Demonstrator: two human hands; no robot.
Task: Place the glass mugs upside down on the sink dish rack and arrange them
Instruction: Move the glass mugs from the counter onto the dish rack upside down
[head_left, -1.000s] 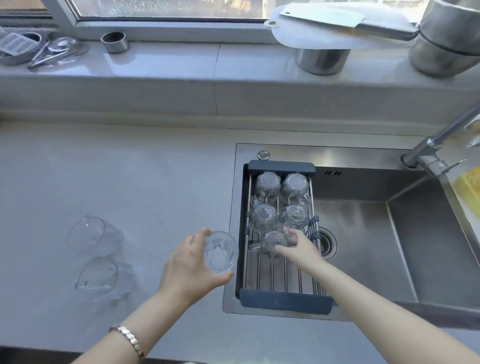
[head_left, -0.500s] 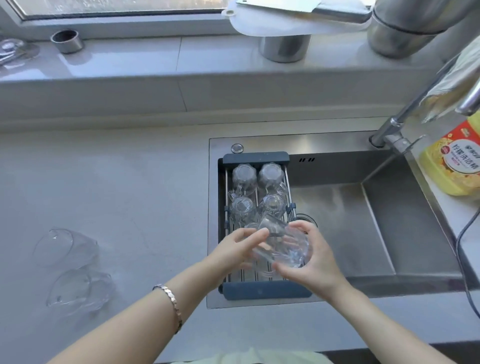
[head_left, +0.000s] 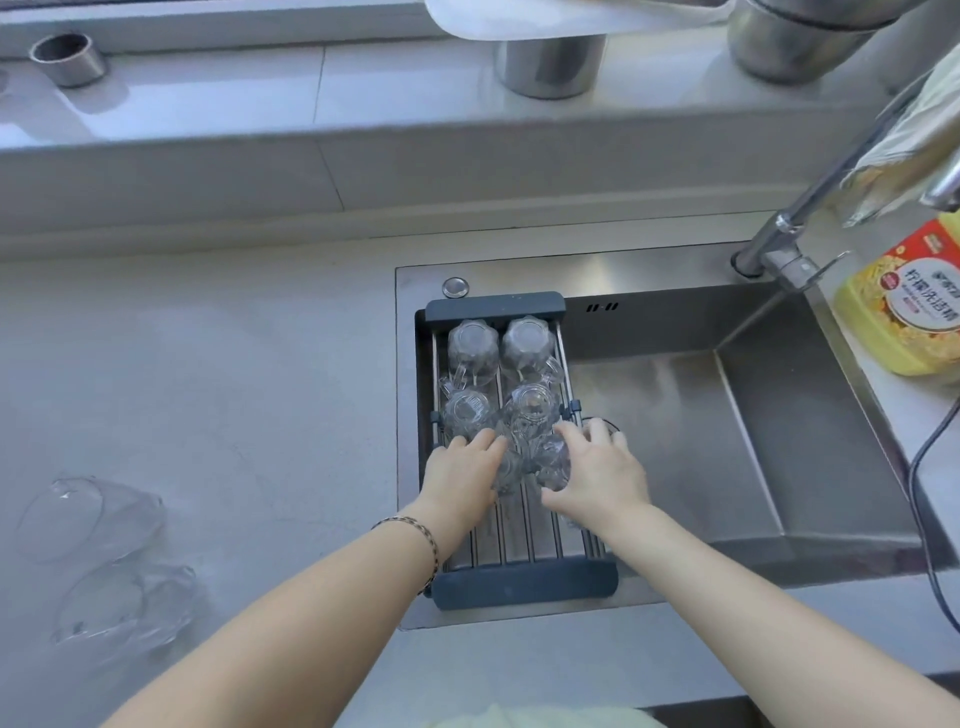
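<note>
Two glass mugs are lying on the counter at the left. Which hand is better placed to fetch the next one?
Left. The left hand is on the counter side of the dish rack, nearer the glass mugs on the counter. The right hand would have to cross over the rack.

Both forearms extended, left hand (head_left: 464, 470) and right hand (head_left: 597, 475) palm-down, fingers curled, close together.

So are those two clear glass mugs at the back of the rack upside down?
Yes: both back-row mugs show closed bases upward, rims on the rack.
</note>
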